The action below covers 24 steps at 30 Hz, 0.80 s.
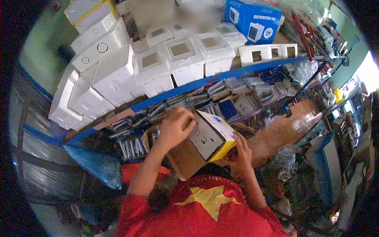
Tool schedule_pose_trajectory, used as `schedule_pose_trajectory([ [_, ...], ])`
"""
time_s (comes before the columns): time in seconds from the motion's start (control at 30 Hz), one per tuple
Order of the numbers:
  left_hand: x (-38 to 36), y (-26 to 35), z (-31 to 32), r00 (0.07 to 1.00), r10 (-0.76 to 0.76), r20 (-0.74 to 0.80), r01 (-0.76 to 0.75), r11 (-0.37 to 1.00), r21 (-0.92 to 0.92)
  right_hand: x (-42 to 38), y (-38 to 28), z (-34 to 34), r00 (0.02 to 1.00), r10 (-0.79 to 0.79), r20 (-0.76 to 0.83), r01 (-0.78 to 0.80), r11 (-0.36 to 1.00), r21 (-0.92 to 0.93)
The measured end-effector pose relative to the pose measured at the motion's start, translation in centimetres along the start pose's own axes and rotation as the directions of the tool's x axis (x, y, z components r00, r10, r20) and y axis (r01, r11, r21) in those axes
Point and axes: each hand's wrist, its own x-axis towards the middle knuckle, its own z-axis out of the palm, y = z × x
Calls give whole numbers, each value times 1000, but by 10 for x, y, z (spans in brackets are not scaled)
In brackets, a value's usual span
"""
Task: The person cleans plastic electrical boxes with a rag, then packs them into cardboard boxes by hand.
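Right hand (241, 152) grips open carton (218, 125) at right; left hand (178, 125) half-curled at left edge — hold unclear. White box (202, 135) could slide out if carton tips.

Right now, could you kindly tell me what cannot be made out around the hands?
In the head view:
White box: its lower part is hidden by the carton.
Carton: its side print is too small and blurred to read.
Left hand: blurred, so whether it touches the box is unclear.
Right hand: any part under the carton is hidden by it.
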Motion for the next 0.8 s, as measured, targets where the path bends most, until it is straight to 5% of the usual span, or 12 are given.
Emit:
schedule_pose_trajectory([
  [0.07, -5, 6, -4, 936, 325, 135, -334, 941, 54, -5, -5, 3, 999, 18, 44, -19, 1000, 19],
  [0.23, -4, 2, -14, 781, 545, 305, -591, 803, 79, -12, -11, 13, 985, 53, 165, -60, 998, 37],
  [0.33, -10, 4, -17, 771, 522, 363, -597, 791, 130, -14, -17, 13, 972, 90, 215, -104, 993, 53],
  [0.53, -1, -2, -25, 796, 496, 346, -513, 857, -49, -7, -26, 16, 963, 86, 255, -100, 994, 43],
  [0.63, -9, -12, -22, 769, 490, 411, -532, 847, -14, -18, -17, 26, 971, -38, 235, 26, 998, 54],
  [0.8, -44, -20, -19, 814, 458, 358, -488, 873, -8, -26, -26, 24, 900, 90, 426, -133, 989, 71],
])
